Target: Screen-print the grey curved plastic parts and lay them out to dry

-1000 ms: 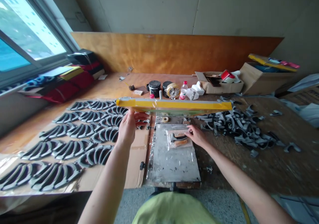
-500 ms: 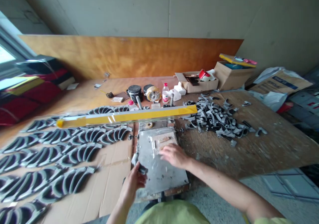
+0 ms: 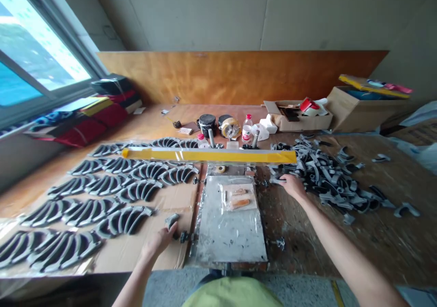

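The left hand (image 3: 160, 242) has its fingers closed on one end of a small gray piece (image 3: 171, 219), down low over the brown cardboard (image 3: 177, 197). The right hand (image 3: 294, 187) is on the other side, by the left edge of a big messy pile (image 3: 321, 172) of gray and black curved pieces. Its thumb and fingers are nearly together, and they pinch the end of another gray piece (image 3: 277, 180). I cannot tell if that one touches the table (image 3: 293, 252). Lots of curved pieces (image 3: 118, 213) sit in neat rows on the left, tucked close together like fans. Between the two hands is a flat metal plate (image 3: 232, 238) with two little orange-brown bits (image 3: 240, 202) on it. A long yellow bar (image 3: 208, 155) goes across, just past the plate. Behind the bar are black tubs (image 3: 207, 125), a roll of tape (image 3: 231, 128) and a bottle with a red cap (image 3: 246, 128).
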`<state>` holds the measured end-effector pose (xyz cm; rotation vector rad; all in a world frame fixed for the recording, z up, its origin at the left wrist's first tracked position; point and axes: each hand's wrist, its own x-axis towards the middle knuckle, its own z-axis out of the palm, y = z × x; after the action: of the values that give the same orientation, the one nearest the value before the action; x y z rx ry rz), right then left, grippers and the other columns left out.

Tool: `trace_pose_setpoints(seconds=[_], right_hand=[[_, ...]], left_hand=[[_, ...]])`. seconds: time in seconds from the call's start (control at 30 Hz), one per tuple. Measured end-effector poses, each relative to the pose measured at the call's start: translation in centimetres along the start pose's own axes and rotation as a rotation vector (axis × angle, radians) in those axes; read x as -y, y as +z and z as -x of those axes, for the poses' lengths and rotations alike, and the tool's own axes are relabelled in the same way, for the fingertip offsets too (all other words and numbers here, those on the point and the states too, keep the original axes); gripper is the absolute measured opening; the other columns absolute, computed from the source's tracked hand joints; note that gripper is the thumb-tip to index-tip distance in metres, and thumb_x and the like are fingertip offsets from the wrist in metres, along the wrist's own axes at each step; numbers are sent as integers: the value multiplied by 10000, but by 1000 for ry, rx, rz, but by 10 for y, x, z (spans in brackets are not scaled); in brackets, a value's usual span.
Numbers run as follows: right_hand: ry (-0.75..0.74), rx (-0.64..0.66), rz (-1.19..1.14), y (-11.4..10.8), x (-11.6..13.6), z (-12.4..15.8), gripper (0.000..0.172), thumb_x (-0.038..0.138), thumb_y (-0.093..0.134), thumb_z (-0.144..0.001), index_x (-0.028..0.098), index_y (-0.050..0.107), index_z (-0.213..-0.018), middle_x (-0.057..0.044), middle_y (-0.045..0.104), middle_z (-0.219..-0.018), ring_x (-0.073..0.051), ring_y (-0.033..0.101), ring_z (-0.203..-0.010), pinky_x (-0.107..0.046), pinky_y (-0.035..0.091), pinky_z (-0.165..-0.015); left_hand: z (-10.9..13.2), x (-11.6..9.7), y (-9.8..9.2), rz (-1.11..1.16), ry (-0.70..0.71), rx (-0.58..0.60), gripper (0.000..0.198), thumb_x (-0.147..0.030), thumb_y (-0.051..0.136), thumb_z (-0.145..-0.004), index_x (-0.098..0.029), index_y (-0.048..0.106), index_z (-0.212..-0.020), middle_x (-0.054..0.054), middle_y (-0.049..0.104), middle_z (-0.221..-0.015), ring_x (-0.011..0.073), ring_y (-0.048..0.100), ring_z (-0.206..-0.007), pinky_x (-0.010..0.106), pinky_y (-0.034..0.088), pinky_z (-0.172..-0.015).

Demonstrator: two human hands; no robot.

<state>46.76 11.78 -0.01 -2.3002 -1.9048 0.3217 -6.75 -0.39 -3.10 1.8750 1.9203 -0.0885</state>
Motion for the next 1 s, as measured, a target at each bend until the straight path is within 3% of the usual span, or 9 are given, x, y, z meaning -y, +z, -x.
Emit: trace_pose_setpoints(seconds=[0.13,0.23,0.27,0.37,0.47,0.53,0.63,0.83,1.0], right_hand=[[-385,-122,-296,10,50,37,126,211,679,-813,192,728,-927,-64,710,-968,-226,620,-989,-335,452,-888],[-521,-67,-468,25,93,59,122,191,701,-808,200,727,-927,-43,711,-938,-202,618,-946,-330,465,-866],[-544,-49,-495,31,105,64,123,183,709,-805,201,728,-926,-40,710,-941,-194,617,-941,-323,468,-860],[-625,-44,-421,45,127,71,124,169,711,-811,205,733,-928,-40,701,-958,-195,600,-970,-333,454,-894],[-686,-79,-209,51,134,76,151,200,672,-853,230,730,-989,-47,695,-981,-217,574,-987,-360,436,-901],[-692,-87,-81,48,135,82,191,208,612,-893,243,714,-1051,-57,691,-1027,-228,564,-1006,-367,434,-884],[-658,-91,29,42,134,91,297,180,528,-928,242,659,-1187,-88,662,-1174,-252,548,-1094,-406,422,-928],[-669,98,-189,51,135,91,321,363,471,-964,287,648,-1221,-47,688,-1172,-267,592,-1092,-442,437,-999],[-713,186,-168,62,161,87,378,385,582,-912,269,622,-1270,-57,688,-1213,-240,607,-1134,-389,435,-1026]], left_hand=[[-18,-22,-44,217,-62,-150,501,-534,344,-881,-184,685,-991,64,624,-637,226,617,-587,314,455,-584],[-35,-61,-94,483,-43,-321,539,-581,250,-925,-200,628,-964,10,576,-610,155,548,-521,255,426,-545],[-38,-77,-112,703,12,-440,498,-580,288,-927,-206,613,-966,-8,561,-603,137,524,-511,238,415,-536],[-42,-122,-161,1182,194,-691,394,-542,401,-912,-211,567,-776,-37,508,-532,109,451,-454,217,365,-482],[-40,-144,-187,1214,236,-766,446,-444,424,-910,-212,467,-532,-25,454,-428,102,408,-417,222,350,-469],[-35,-145,-188,1167,220,-756,475,-397,422,-908,-208,468,-476,-9,463,-412,103,410,-421,225,359,-478],[-25,-137,-173,1169,211,-695,449,-404,442,-900,-194,547,-518,10,540,-478,115,461,-459,234,388,-490],[-3,-121,-137,1249,215,-592,440,-582,496,-862,-199,711,-890,65,710,-746,233,653,-765,351,534,-722],[-8,-124,-141,1246,220,-644,489,-590,480,-879,-180,719,-997,65,722,-754,228,669,-804,342,538,-767]])
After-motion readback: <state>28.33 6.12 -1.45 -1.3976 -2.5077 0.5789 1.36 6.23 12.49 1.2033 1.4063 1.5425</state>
